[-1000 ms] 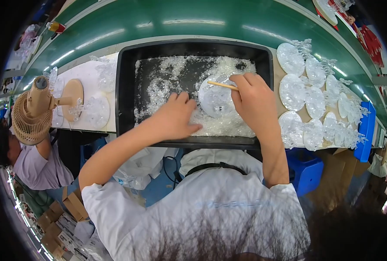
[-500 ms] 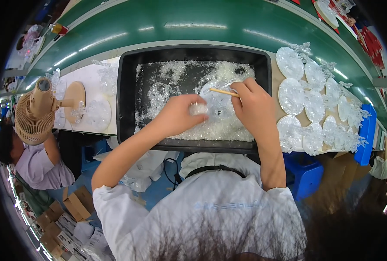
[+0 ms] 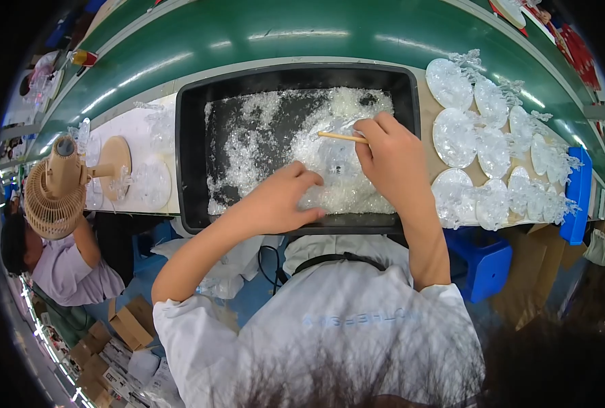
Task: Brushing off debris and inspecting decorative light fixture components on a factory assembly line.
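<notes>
A black tray [image 3: 184,163] in front of me holds loose clear-white glittery flakes [image 3: 248,160]. Over its right side my right hand [image 3: 392,153] is closed around a thin wooden stick [image 3: 343,137], which points left. Below the stick is a clear, round plastic piece [image 3: 338,162], partly hidden by that hand; whether the fingers grip it too I cannot tell. My left hand [image 3: 290,197] is low over the flakes near the tray's front, thumb and fingers apart, with nothing plainly held.
Several clear discs with ornaments [image 3: 454,138] stand on the right of the table, beside a blue bin [image 3: 574,197]. A beige fan [image 3: 61,183] and more clear pieces [image 3: 151,185] are on the left. A blue stool [image 3: 479,268] is under the table. Another person [image 3: 71,262] sits at left.
My left hand has moved down and slightly left, away from the clear piece, and its fingers have spread. The right hand still holds the stick, slightly higher in view.
</notes>
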`<state>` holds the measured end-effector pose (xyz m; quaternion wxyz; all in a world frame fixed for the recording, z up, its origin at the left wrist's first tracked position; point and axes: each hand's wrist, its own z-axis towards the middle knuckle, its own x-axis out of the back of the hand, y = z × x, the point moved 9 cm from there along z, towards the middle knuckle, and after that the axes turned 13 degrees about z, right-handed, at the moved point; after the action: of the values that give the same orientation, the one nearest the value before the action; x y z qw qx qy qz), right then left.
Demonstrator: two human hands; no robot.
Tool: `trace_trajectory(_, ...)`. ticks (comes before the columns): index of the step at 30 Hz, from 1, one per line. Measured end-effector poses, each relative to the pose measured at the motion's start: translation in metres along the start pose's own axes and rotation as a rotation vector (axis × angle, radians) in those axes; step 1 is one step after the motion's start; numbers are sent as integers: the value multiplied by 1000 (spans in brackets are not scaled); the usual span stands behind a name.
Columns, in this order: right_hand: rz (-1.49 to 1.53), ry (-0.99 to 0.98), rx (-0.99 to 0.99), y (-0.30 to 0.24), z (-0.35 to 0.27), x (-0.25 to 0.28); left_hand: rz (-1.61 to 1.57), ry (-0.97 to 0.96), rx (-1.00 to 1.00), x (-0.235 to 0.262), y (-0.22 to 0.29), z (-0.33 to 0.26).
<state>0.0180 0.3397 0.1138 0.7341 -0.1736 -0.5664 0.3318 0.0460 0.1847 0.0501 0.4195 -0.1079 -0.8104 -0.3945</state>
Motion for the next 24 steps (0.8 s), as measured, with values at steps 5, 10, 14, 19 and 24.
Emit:
trace_trajectory(5,-59,94,-12,5,-3,7,-139,-81,-102,-2,17,10)
trace_trajectory(10,-85,162,-16,9,-2,14,293,-63,-511,7,51,16)
trace_trajectory(14,-90,174,-37,12,-1,11,529,-61,-672,-1,68,16)
trace_trajectory(19,-64,162,-28,12,2,7,657,-208,-728,-26,57,24)
trace_trajectory(24,-35,162,-37,17,-1,15,584,-195,-614,-21,45,28)
